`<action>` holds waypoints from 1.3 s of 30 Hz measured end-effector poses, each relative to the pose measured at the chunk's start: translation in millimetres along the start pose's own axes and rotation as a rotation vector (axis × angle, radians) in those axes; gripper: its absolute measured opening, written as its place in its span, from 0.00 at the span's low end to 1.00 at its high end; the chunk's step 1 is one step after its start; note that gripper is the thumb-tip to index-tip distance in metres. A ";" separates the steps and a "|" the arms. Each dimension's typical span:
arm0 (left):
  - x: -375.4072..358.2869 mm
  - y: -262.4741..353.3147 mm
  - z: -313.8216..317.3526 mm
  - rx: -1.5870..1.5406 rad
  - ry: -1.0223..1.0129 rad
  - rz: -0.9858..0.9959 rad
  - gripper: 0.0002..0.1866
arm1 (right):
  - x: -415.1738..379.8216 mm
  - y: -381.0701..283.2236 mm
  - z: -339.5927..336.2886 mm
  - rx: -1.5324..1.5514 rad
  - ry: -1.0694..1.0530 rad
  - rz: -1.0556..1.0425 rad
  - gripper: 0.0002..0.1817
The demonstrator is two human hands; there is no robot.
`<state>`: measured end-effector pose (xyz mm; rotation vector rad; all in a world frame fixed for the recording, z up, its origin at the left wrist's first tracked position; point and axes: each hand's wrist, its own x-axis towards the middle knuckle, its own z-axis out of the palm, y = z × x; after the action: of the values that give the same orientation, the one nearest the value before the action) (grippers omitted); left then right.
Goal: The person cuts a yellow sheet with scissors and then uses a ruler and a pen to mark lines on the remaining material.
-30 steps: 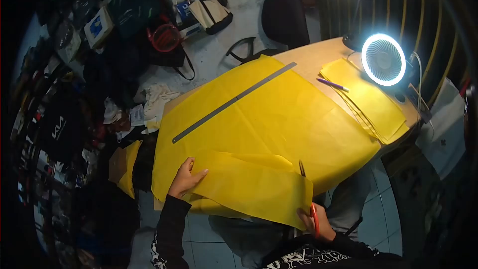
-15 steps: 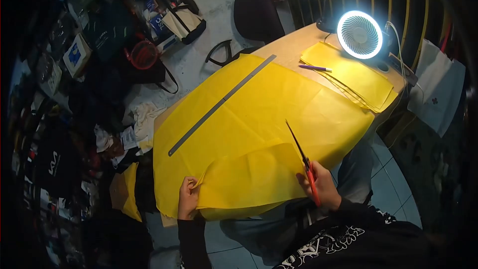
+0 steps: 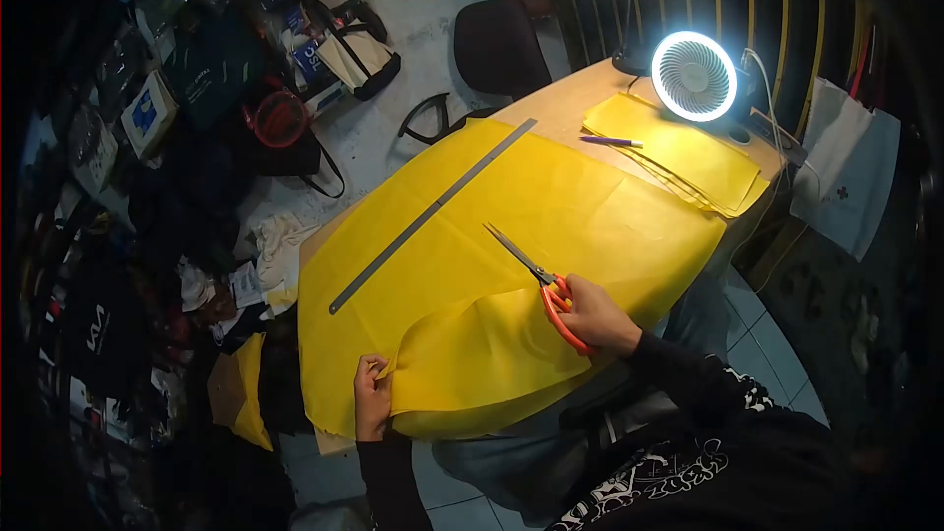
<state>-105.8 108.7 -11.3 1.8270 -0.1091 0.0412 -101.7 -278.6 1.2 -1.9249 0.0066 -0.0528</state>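
1. Nearest, left hand pinching the near corner of a cut yellow piece, fingers closed on its edge at the front of the table.
2. Just right of that, right hand gripping orange-handled scissors, fingers through the loops; blades look shut, pointing away and left, resting on the sheet.
3. Underneath, large yellow fabric sheet spread flat over most of the wooden table, the cut piece lying folded on its near part.
4. Further out, long metal ruler lying diagonally across the sheet, well apart from both hands.
5. Farther right, stack of yellow pieces with a pen on top, beside a glowing round fan.
6. Beyond the table, dark chair and bags scattered on the floor.
7. Judged step: a cut seemingly just finished, piece held ready for lifting off. Next move likely calling for scissors set down or kept clear of the sheet, and a firm pinch while drawing the piece away without dragging the sheet or ruler.
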 end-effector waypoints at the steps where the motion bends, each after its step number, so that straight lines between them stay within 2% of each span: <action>1: 0.2 -2.4 -1.5 0.008 0.012 0.009 0.08 | 4.6 -0.4 1.6 0.012 0.001 0.003 0.17; 7: -3.6 -3.1 0.8 -0.006 0.056 -0.038 0.08 | 20.6 -6.9 3.0 -0.118 -0.012 -0.017 0.13; 10: -4.6 -2.7 5.0 -0.026 0.071 -0.011 0.12 | 24.4 0.8 8.9 -0.204 -0.005 -0.084 0.11; 13: -6.4 13.5 6.9 0.047 0.029 -0.112 0.16 | 30.4 11.7 8.0 -0.288 0.007 -0.137 0.10; 16: 2.5 36.1 28.7 -0.031 0.012 0.049 0.16 | 29.0 13.6 -9.8 -0.315 0.040 -0.150 0.10; 21: 46.9 78.1 74.2 -0.056 -0.168 0.136 0.15 | 22.1 21.3 -68.2 -0.267 0.136 -0.040 0.12; 23: 66.1 105.1 96.7 -0.090 -0.247 0.174 0.14 | 23.8 44.3 -91.7 -0.218 0.190 -0.068 0.16; 25: 90.4 126.4 109.9 0.054 -0.341 0.143 0.15 | 21.7 52.6 -115.4 -0.167 0.231 -0.112 0.18; 26: 102.7 138.4 120.1 0.113 -0.387 0.181 0.15 | 17.8 52.6 -129.9 -0.182 0.216 -0.061 0.17; 29: 137.5 175.0 162.1 0.253 -0.517 0.404 0.17 | 9.5 65.4 -158.6 0.085 0.329 -0.173 0.16; 32: 173.9 184.9 219.0 -0.040 -0.688 0.325 0.17 | 8.0 82.9 -191.0 0.070 0.425 -0.249 0.17; 34: 198.1 191.5 258.6 -0.006 -0.746 0.278 0.16 | 9.2 95.0 -214.8 0.016 0.435 -0.297 0.16; 37: 241.7 186.0 322.6 0.061 -0.804 0.209 0.15 | -2.8 69.3 -246.3 0.145 0.278 0.010 0.17; 38: 256.2 182.9 343.7 0.087 -0.821 0.187 0.15 | 0.3 81.4 -254.0 0.224 0.242 -0.057 0.20; 39: 261.7 186.4 363.2 0.082 -0.817 0.144 0.14 | 0.2 82.1 -263.0 0.194 0.219 -0.023 0.20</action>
<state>125.9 -303.1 97.5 1.8130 -0.8196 -0.6110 -110.4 -553.6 15.4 -1.7170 0.1217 -0.2708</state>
